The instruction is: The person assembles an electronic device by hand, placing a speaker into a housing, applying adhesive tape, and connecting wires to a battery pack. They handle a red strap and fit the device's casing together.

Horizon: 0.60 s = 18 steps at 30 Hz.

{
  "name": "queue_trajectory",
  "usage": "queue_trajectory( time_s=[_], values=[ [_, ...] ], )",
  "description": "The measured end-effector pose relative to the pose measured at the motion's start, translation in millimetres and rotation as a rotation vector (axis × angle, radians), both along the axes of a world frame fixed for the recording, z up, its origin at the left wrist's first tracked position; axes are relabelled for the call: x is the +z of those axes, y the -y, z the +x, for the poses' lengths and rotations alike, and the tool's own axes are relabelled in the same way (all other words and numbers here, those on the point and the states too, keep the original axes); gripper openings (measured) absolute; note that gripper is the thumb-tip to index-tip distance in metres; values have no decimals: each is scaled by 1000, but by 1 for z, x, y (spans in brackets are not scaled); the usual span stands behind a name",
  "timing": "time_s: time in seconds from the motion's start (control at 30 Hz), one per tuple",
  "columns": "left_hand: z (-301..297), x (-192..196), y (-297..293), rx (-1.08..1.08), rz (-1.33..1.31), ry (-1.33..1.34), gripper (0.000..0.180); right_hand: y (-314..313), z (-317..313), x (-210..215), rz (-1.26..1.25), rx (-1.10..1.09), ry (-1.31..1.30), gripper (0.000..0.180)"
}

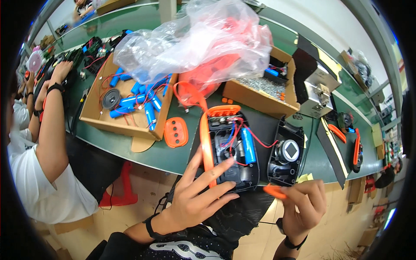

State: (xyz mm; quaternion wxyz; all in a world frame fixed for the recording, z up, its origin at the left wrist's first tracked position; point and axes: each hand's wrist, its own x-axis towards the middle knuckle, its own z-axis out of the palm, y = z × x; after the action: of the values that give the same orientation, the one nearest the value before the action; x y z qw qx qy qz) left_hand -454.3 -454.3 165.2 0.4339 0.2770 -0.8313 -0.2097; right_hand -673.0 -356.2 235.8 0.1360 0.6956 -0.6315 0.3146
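Along the table's [159, 157] near edge I had two black housing halves [247, 175], one blue battery [248, 146] inside one, one orange holed plate [182, 131], and one orange piece [275, 192] in my right hand [305, 206]. Farther from that edge stood two open cardboard boxes [116, 128].

1. We record bright, fairly even light over the table [167, 157]; shadows are soft.
2. We note white glare on the plastic bag [190, 45] toward the table's far edge.
3. We find the person [86, 8] beyond that edge, at left, blurred.
4. We see fisheye distortion bowing the table's near edge; black vignetting masks the frame corners.
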Motion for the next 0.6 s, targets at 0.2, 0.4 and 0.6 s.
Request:
queue_trajectory(
  time_s=[0.2, 0.4, 0.6],
  values=[
    [13, -11, 17, -79, 15, -19, 41, 22, 28, -10, 38, 264, 233, 37],
    [20, -15, 17, -5, -53, -76, 38, 42, 38, -13, 112, 341, 141, 36],
    [23, -21, 18, -79, -67, -124, 33, 43, 41, -18, 121, 337, 102, 38]
  ],
)
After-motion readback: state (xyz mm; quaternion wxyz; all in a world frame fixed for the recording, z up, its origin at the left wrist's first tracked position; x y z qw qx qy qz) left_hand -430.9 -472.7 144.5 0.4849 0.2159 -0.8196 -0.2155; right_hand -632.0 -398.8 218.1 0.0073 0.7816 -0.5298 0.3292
